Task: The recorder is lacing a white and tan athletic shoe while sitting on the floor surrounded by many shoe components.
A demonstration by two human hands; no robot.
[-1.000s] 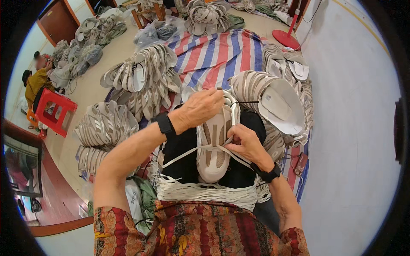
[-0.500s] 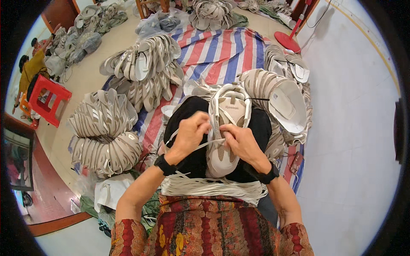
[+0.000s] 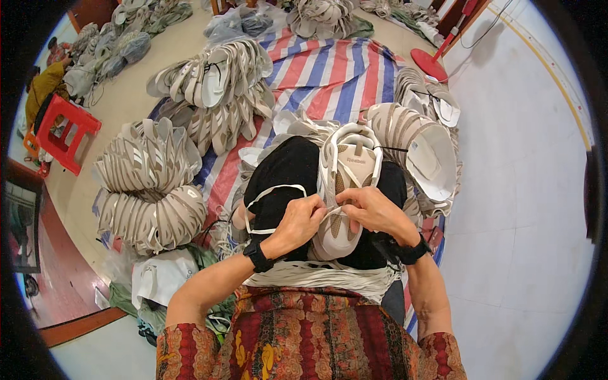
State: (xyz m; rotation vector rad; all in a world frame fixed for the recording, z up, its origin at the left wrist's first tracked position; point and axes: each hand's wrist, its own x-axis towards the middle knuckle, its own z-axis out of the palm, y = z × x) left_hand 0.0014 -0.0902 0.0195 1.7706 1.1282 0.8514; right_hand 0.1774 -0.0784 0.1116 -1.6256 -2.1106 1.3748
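Right now I am looking straight down at both hands meeting over a white and beige shoe upper (image 3: 347, 190) that lies on the black-clad lap at the centre of the frame, toe end pointing up the picture. My left hand (image 3: 296, 225) sits just left of centre, fingers curled shut and pinching a white lace (image 3: 273, 190); the lace loops out to the left across the black fabric and comes back to the fingers. My right hand (image 3: 373, 212) is just right of centre, fingers closed on the lower middle part of the upper, thumb and forefinger pressed together at the lacing area, touching the left hand's fingertips. Whether the right hand also has the lace between its fingers I cannot tell. Each wrist wears a black band.

Below the hands, across the lower middle of the frame, a bundle of white laces (image 3: 316, 275) lies over the patterned red garment. A red, white and blue striped tarp (image 3: 329, 69) spreads over the floor in the upper centre. Stacks of nested shoe uppers (image 3: 149, 190) curve in fans at the left, more lie at the upper left centre, and another fan sits just right of the lap. A red plastic stool (image 3: 63, 130) stands at the far left, and a red fan base (image 3: 430, 63) sits at the upper right.
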